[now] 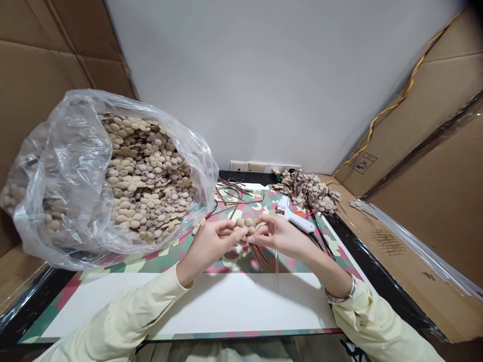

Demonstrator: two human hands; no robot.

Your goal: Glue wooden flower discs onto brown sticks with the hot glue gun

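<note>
A beige flower-shaped piece (pixel 244 222) with puffy round petals is held up over the middle of the table. My left hand (pixel 209 245) pinches it from the left between thumb and fingers. From the other side, my right hand (pixel 285 239) has its thumb and fingertips closed at the piece's lower right. Stitched brown ribbon ends (pixel 259 257) hang down below the flower and my right fingertips. How the ribbon meets the flower is hidden by my fingers. A white glue gun (pixel 298 218) lies just behind my right hand.
A large clear plastic bag (pixel 68 151) full of flower pieces (pixel 151 176) stands at the left. Loose brown ribbons (pixel 236 188) lie at the back. Ribboned flowers (pixel 313 191) are heaped at the back right. Cardboard (pixel 426 166) walls both sides; long clear sticks (pixel 422 249) lie right.
</note>
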